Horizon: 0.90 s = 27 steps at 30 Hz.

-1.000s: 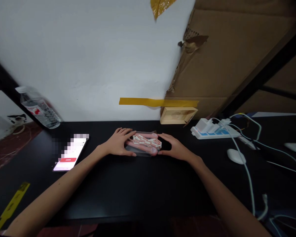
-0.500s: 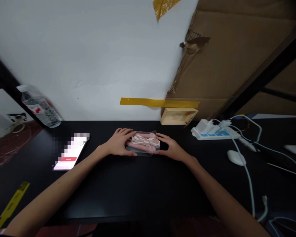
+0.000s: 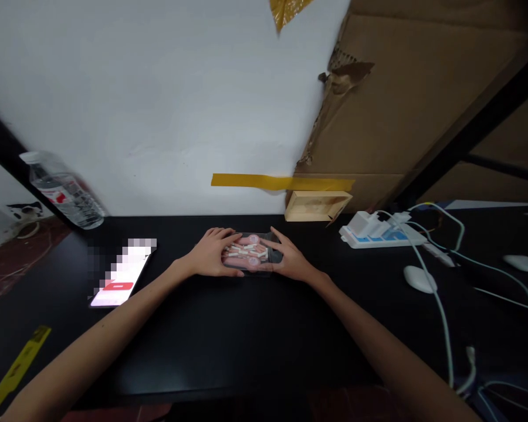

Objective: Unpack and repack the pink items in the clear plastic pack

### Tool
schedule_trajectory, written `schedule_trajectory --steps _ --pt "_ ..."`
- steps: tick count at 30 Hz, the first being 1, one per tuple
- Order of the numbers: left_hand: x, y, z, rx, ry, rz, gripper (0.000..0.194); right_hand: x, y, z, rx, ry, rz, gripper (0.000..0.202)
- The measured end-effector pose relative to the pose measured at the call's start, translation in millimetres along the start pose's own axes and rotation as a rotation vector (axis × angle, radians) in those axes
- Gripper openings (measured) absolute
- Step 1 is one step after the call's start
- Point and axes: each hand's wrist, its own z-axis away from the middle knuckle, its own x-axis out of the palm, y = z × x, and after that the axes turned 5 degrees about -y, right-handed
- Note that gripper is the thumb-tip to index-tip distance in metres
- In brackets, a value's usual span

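A clear plastic box (image 3: 264,272) lies on the black table, with a pink insert (image 3: 246,249) inside it that carries several small white and pink pieces. My left hand (image 3: 210,253) grips the box's left end, fingers along the far edge and thumb at the near edge. At the right end, my right hand (image 3: 293,258) holds it with fingers and thumb on opposite sides, the fingers reaching over the pink insert. Parts of both ends are hidden by the hands.
Left of my hands lies a lit phone (image 3: 125,272), and a water bottle (image 3: 66,190) leans at the back left. A shallow wooden box (image 3: 319,206) stands against the wall. To the right are a power strip (image 3: 378,234) with cables and a white mouse (image 3: 419,279).
My right hand has moved left over the box's right end. The pink insert has slid left, closer to my left hand, which has stayed nearly still.
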Motion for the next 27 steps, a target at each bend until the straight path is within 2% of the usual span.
schedule_trajectory --steps 4,8,10,15,18,20,24,27 --pt "0.7 -1 1 0.009 0.001 -0.011 0.103 -2 1 2 -0.003 0.005 -0.051 0.079" --pt "1.7 2 1 -0.006 0.002 -0.015 0.102 -15 9 8 -0.081 0.072 -0.212 0.046" --pt "2.0 3 1 -0.011 0.002 -0.019 0.102 -20 10 10 -0.100 0.092 -0.326 0.039" --pt "2.0 5 2 -0.032 -0.002 -0.027 0.104 -13 5 12 -0.117 -0.049 -0.433 0.061" --pt "2.0 5 2 -0.043 0.000 -0.037 0.102 -9 5 10 -0.122 -0.061 -0.423 0.065" --pt "2.2 4 3 -0.044 0.007 -0.045 0.101 -9 6 10 -0.089 0.007 -0.418 0.056" --pt "2.6 0 4 -0.038 0.033 -0.060 0.099 -15 5 11 0.008 0.272 -0.371 0.043" --pt "2.6 -4 4 -0.038 0.044 -0.063 0.098 -17 -4 14 -0.056 0.350 -0.299 0.046"
